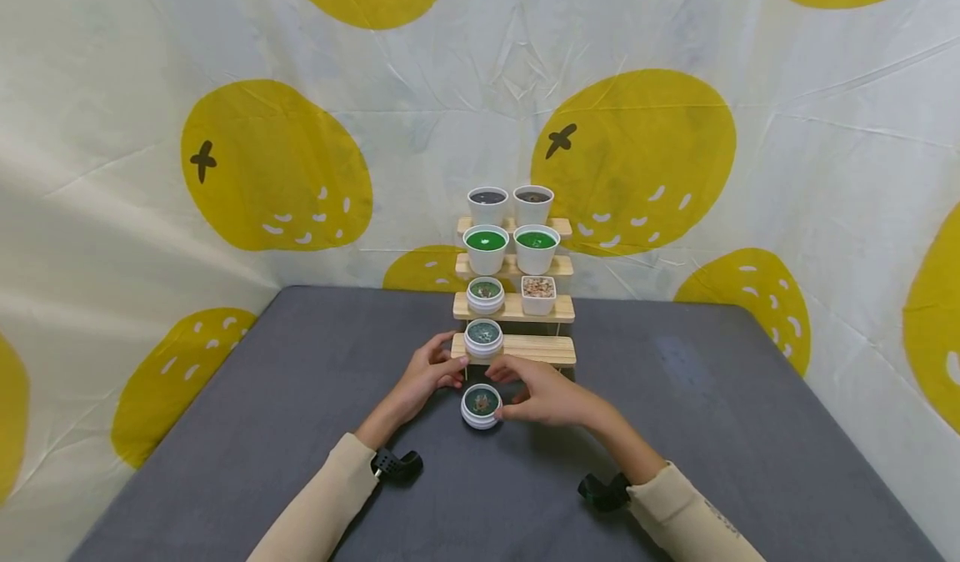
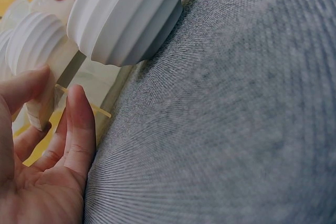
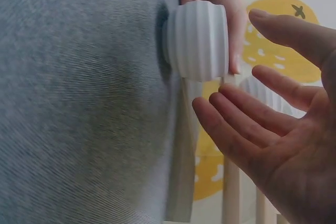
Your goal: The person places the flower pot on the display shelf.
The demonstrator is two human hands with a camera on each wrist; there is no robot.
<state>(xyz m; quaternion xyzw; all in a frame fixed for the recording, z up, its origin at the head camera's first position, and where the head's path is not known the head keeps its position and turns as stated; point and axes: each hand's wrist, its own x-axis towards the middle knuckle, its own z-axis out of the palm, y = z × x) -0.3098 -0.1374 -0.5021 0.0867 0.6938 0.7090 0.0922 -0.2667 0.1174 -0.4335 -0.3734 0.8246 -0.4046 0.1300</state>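
At the left end of the lowest wooden board of a tiered stand (image 1: 536, 349), my left hand (image 1: 423, 376) holds the board's end between thumb and fingers. In the left wrist view the thumb (image 2: 29, 85) lies against the wood. A white ribbed pot (image 1: 483, 338) with dark green filling sits on that board, close to the left fingertips. Another white ribbed pot (image 1: 480, 406) stands upright on the table in front of the stand. Beside it, my right hand (image 1: 547, 391) has its fingers spread and loosely bent, apart from the pot (image 3: 199, 40) in the right wrist view.
Higher tiers carry a ribbed pot (image 1: 485, 295), a square white pot of pebbles (image 1: 538, 295), two cups with green filling, one a white cup (image 1: 486, 253), and two with dark filling. A grey cloth (image 1: 675, 412) covers the table; a patterned curtain (image 1: 450, 153) hangs behind.
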